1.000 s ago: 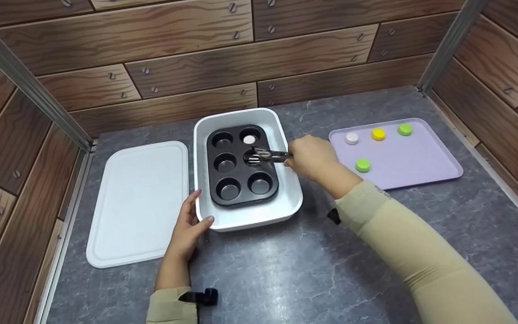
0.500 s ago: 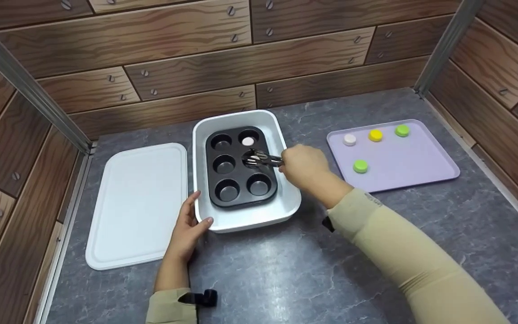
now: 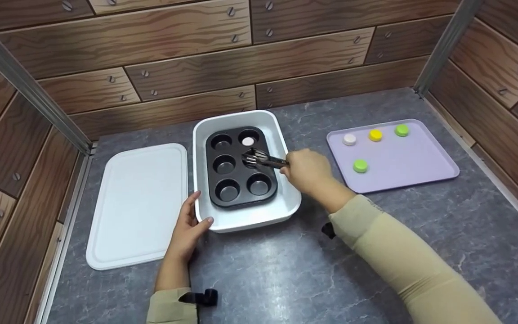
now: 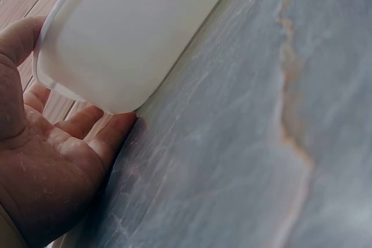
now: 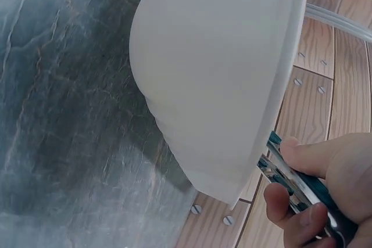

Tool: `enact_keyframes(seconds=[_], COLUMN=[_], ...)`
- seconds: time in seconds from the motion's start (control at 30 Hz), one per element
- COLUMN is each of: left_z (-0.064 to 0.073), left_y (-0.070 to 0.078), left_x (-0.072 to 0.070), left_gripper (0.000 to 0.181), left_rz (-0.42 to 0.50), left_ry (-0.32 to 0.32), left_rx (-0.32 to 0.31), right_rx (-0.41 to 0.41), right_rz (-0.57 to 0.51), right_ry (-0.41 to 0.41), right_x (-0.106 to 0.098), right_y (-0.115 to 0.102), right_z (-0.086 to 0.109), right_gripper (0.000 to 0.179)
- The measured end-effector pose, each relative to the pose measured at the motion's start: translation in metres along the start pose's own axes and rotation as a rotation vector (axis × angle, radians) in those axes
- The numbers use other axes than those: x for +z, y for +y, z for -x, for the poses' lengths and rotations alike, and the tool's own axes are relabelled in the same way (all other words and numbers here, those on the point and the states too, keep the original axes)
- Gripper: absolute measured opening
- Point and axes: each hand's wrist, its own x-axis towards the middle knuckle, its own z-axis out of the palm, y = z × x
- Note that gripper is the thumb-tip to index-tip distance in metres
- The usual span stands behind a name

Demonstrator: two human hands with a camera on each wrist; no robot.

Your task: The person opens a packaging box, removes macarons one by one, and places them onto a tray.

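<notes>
In the head view, my right hand [image 3: 309,172] grips a pair of metal tongs [image 3: 274,162], seen side-on in the right wrist view. Their tips hover at the middle right cup of a black muffin tin [image 3: 241,174], hiding most of that cup. A white disc like a macaron [image 3: 247,141] sits in the back right cup; the other visible cups hold nothing. The tin lies inside a deep white tub [image 3: 232,221]. My left hand [image 3: 187,229] holds the tub's near left corner, thumb over the rim and fingers along the outer wall [image 4: 128,33].
A lilac tray [image 3: 403,164] on the right bears a white, a yellow and two green discs. To the left of the tub lies a flat white lid [image 3: 140,207]. Wood-patterned walls enclose the grey marbled table [image 3: 259,274] at the back and sides.
The right hand draws slightly left with the tongs, then a little back right; a pale patch in the middle right cup is now covered by their tips. The left hand stays put.
</notes>
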Motion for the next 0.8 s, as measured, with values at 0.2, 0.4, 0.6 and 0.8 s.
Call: enact_keyframes(seconds=[0.2, 0.4, 0.6, 0.8], left_z=[-0.001, 0.0, 0.001, 0.0], left_y=[0.0, 0.001, 0.0, -0.001], left_x=[0.001, 0.001, 0.002, 0.002], left_gripper=[0.084, 0.082, 0.083, 0.083], left_rz=[0.015, 0.022, 0.0, 0.03], left_ry=[-0.007, 0.002, 0.013, -0.012], left_rx=[0.004, -0.005, -0.011, 0.008], right_rx=[0.01, 0.013, -0.012, -0.032], right_rz=[-0.043, -0.062, -0.085, -0.082], right_ry=[0.025, 0.039, 0.085, 0.14], right_x=[-0.004, -0.012, -0.021, -0.025], right_y=[0.005, 0.008, 0.014, 0.027], right_z=[0.006, 0.019, 0.033, 0.045], right_gripper=[0.028, 0.026, 0.024, 0.025])
